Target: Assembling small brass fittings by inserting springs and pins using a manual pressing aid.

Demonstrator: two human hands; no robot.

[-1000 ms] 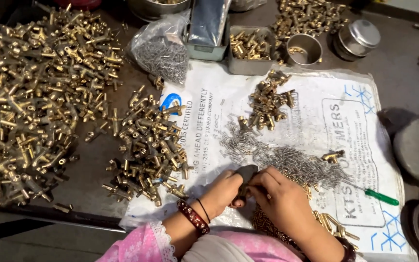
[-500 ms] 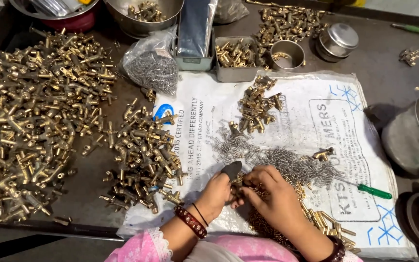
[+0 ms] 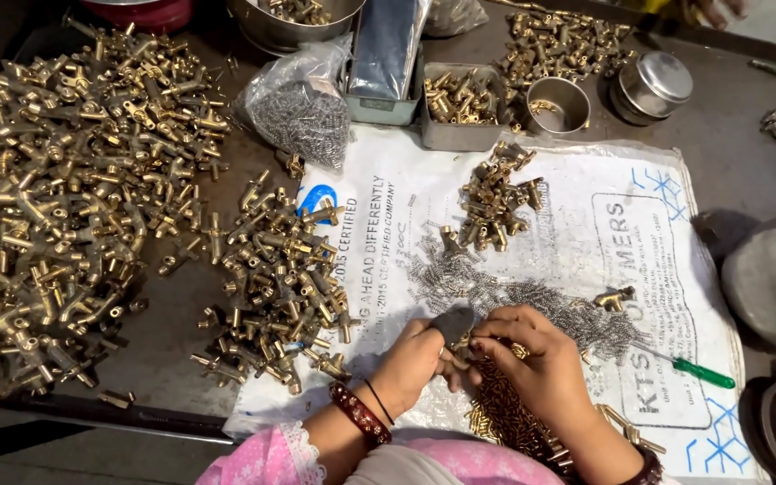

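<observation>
I am holding my left hand (image 3: 415, 359) and my right hand (image 3: 536, 364) close together over the white printed woven sack (image 3: 532, 224) that is covering the dark table (image 3: 720, 81). Both hands are pinching a small brass fitting (image 3: 462, 346) between their fingertips, with my left thumb, wearing a dark grey finger cover (image 3: 453, 323), pressing down on it. Just under my right wrist, a heap of small brass screws (image 3: 505, 413) is lying on the sack. Just beyond my fingers, a scatter of thin silvery metal springs (image 3: 532, 301) is spreading across the sack, and a green-handled screwdriver (image 3: 693, 368) is lying to the right of my right hand. Further ahead, a small pile of brass valve parts (image 3: 496, 198) is resting on the sack. To the left of my left hand, a loose pile of brass tap bodies (image 3: 280, 278) is sitting, and a far larger heap of brass fittings (image 3: 56, 198) is lying beyond it.
</observation>
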